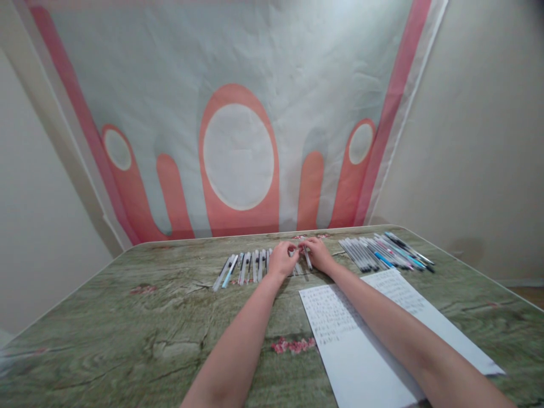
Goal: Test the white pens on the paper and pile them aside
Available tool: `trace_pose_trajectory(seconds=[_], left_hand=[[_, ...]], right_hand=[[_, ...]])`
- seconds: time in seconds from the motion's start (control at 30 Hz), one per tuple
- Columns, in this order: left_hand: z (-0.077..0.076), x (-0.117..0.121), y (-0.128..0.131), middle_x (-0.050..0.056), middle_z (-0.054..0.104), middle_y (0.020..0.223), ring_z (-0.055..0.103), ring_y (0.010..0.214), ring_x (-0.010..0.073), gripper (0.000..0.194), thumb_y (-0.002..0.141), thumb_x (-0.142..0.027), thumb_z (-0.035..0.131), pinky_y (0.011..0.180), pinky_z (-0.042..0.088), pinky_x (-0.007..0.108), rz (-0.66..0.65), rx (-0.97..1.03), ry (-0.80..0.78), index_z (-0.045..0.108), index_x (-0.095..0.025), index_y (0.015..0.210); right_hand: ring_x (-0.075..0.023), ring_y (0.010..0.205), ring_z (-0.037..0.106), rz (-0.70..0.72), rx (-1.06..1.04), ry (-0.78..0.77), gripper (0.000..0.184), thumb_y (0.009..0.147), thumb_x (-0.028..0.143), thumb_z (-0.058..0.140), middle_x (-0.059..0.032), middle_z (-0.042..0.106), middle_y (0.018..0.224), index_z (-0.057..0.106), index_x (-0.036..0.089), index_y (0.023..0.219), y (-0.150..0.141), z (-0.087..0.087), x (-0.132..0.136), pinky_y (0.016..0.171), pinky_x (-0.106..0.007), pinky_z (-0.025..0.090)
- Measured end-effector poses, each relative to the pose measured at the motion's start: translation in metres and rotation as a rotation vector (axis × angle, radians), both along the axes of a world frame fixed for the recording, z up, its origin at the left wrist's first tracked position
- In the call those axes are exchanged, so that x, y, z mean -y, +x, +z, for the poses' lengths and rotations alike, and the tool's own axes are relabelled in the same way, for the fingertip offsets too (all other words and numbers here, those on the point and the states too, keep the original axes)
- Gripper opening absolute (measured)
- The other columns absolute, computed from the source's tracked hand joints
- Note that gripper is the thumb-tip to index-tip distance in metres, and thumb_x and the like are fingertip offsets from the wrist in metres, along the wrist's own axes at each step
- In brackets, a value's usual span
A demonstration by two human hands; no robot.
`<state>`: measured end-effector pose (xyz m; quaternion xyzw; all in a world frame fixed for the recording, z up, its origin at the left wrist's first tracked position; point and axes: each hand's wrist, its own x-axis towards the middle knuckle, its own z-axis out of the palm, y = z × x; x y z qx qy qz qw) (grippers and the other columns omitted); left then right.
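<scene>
My right hand point(318, 254) is closed on a pen point(308, 259) with a clear barrel, which slants down toward me from its fingertips. Close beside it, my left hand point(282, 259) has its fingers curled in a pinch, its fingertips almost meeting those of the right. What the left fingers hold is too small to make out. A row of pens point(242, 267), mostly clear-barrelled with dark parts, lies side by side to the left of my hands. Beneath and between the hands, more pens show only in part.
To the right lies a larger bunch of pens point(385, 252), some blue, pink and black. Handwritten sheets of white paper point(361, 362) lie under my right forearm. The wood-patterned table point(140, 340) ends at a printed backdrop point(238, 221).
</scene>
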<state>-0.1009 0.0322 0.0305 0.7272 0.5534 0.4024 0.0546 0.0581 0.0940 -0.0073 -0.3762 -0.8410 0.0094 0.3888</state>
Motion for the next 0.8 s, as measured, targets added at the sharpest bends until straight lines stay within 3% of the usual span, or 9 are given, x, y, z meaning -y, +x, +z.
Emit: trace_pose_trajectory(seconds=[0.4,0.53,0.67,0.8], left_hand=[[-0.004,0.003,-0.001,0.005,0.057,0.083,0.052,0.082,0.0165,0.014,0.074,-0.023,0.050,0.076,0.039,0.029,0.014,-0.015,0.022,0.059,-0.018,0.084],[-0.007,0.001,-0.001,0.005,0.059,0.082,0.053,0.080,0.0157,0.014,0.073,-0.022,0.052,0.076,0.039,0.028,-0.023,0.044,0.010,0.060,-0.017,0.084],[-0.008,-0.004,0.003,0.005,0.062,0.080,0.054,0.073,0.0142,0.017,0.074,-0.025,0.052,0.071,0.041,0.027,-0.079,0.260,-0.061,0.062,-0.016,0.083],[-0.003,-0.008,0.010,0.005,0.063,0.075,0.054,0.061,0.0119,0.024,0.074,-0.031,0.051,0.060,0.041,0.023,-0.193,0.584,-0.250,0.065,-0.013,0.082]], right_hand=[[-0.0202,0.086,0.051,-0.040,0.089,-0.005,0.021,0.073,0.014,0.054,-0.0069,0.059,0.083,0.061,0.020,0.092,-0.002,0.004,0.007,0.077,-0.032,0.037],[-0.0209,0.085,0.051,0.009,0.016,-0.002,0.024,0.072,0.013,0.054,-0.0058,0.061,0.078,0.060,0.020,0.094,-0.003,0.007,0.008,0.077,-0.033,0.037],[-0.0207,0.090,0.050,-0.005,-0.179,0.033,0.024,0.077,0.020,0.049,-0.0054,0.061,0.085,0.058,0.020,0.100,-0.005,0.015,0.015,0.082,-0.034,0.037],[-0.0210,0.096,0.048,-0.018,-0.338,0.063,0.023,0.079,0.024,0.047,-0.0044,0.060,0.090,0.059,0.023,0.099,-0.008,0.021,0.026,0.088,-0.037,0.035]])
